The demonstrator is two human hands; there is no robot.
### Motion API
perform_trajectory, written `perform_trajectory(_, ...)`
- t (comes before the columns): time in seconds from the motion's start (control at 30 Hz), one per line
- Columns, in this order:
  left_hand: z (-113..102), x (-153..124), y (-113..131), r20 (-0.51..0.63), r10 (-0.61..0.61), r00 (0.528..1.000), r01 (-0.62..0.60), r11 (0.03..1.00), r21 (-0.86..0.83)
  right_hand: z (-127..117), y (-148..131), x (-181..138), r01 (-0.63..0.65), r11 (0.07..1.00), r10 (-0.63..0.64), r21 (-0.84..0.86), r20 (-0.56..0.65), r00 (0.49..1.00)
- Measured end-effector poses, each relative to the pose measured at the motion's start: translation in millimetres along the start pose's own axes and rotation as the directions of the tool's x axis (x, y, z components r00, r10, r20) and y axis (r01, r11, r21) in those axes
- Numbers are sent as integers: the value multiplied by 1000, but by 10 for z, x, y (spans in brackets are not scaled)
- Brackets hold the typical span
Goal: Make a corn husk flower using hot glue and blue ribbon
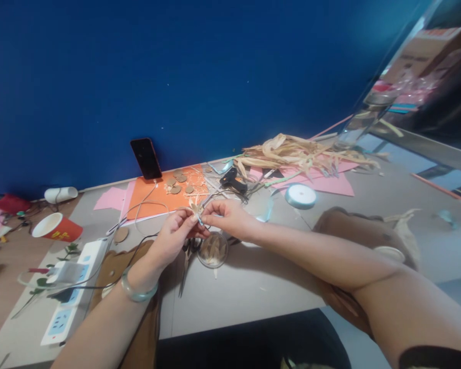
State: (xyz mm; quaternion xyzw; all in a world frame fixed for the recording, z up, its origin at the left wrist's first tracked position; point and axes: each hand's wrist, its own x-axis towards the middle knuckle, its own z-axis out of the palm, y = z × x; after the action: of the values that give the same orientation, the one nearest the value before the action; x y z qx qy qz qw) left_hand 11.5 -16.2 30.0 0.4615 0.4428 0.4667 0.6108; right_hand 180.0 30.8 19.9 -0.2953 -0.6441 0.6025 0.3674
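Both hands met over table (253,287) mid, fingertips pinched together on a small straw piece (196,208). Left hand (172,233) thumb + index closed on its near-left end, jade bangle (137,292) on that wrist. Right hand (228,218) pinched the right end, other fingers curled. Straw piece held just above a round glass dish (212,250) w/ straw bits inside; not touching it. Scissors (186,266) lay just left of dish, partly under left hand.

Far side: orange sheet (153,197) w/ several brown discs (179,182), phone (146,158) leaning upright on blue wall (176,66) behind it. Black glue gun (232,179) right of orange sheet, cable running toward hands. Straw pile (295,154) far right on pink paper (330,182); ribbon spool (300,195) near that, flat on table.

Left: white power strip (75,284) w/ plug in, red cup (57,228) on its side, white cylinder (60,194) by wall. One loose disc (120,234) between strip and orange sheet. Brown bag (363,233) right of right forearm; contents can't tell.
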Motion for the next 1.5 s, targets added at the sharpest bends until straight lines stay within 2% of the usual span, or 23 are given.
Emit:
perform_trajectory(0.13, -6, -14, 12, 8, 0, 1000, 0, 1000, 24, -10, 9, 9, 30, 999, -28, -42, 47, 998)
perform_trajectory(0.33, -24, -14, 5, 0, 14, 1000, -14, 998, 60, -12, -10, 25, 29, 991, -30, -134, -7, 1000)
perform_trajectory(0.63, -33, -11, 5, 21, 11, 1000, -13, 998, 58, -27, 28, 37, 30, 992, -27, -121, 20, 999)
perform_trajectory(0.97, 19, -16, 33, -64, -21, 998, 30, 990, 139, -86, 56, 91, 41, 963, -32, -267, 37, 999)
perform_trajectory(1.23, 34, -14, 9, -105, 80, 991, -46, 955, 292, -56, 39, 101, -131, 983, 133, -132, 12, 991)
perform_trajectory(1.5, 18, -10, -13, -108, 120, 987, -77, 937, 341, -41, 20, 88, -113, 986, 110, -122, -33, 993)
